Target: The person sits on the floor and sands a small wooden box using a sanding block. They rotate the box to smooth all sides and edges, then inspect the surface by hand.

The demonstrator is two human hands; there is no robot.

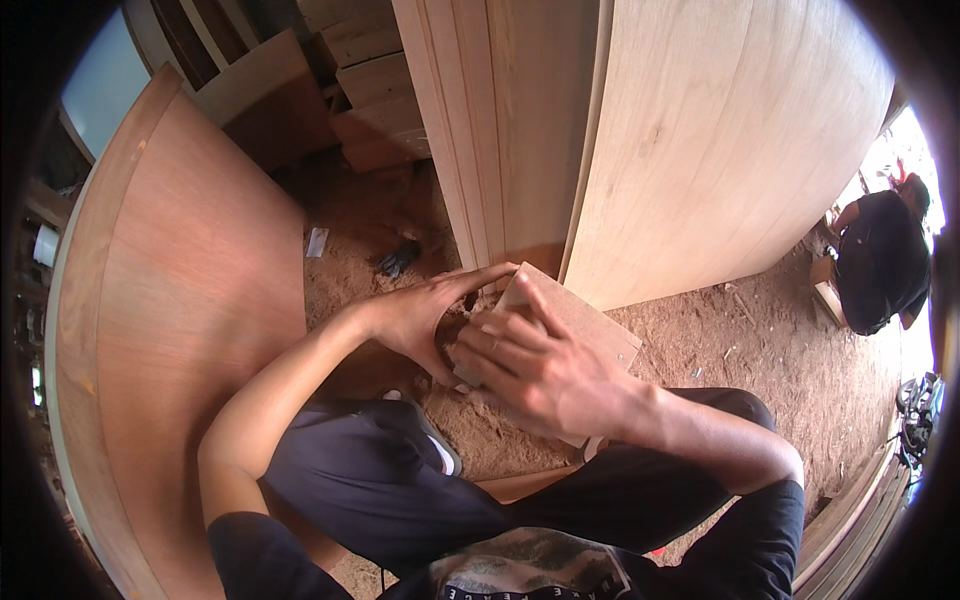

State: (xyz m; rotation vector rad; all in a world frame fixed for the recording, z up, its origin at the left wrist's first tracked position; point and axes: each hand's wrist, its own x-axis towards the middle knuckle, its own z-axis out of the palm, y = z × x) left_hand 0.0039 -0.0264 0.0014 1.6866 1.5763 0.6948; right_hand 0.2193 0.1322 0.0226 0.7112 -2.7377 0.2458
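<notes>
A small, flat wooden board (596,326) is tilted in front of me above the sawdust-covered ground. My left hand (420,319) holds it by its left edge, fingers at the top corner and thumb lower down, with a gap between palm and wood. Across the board's face lies my right hand (536,367), its index finger stretched toward the upper corner and the other fingers bent. Whether a thin thing sits beneath those fingers is hidden. The board's lower part is covered by my right hand and wrist.
A tall wooden cabinet or door panel (712,142) stands just beyond the board. On my left leans a large wooden panel (202,300). A dark crumpled item (399,259) and a pale scrap (316,242) lie on the ground. Another person (885,255) bends over at far right, near stacked planks (855,525).
</notes>
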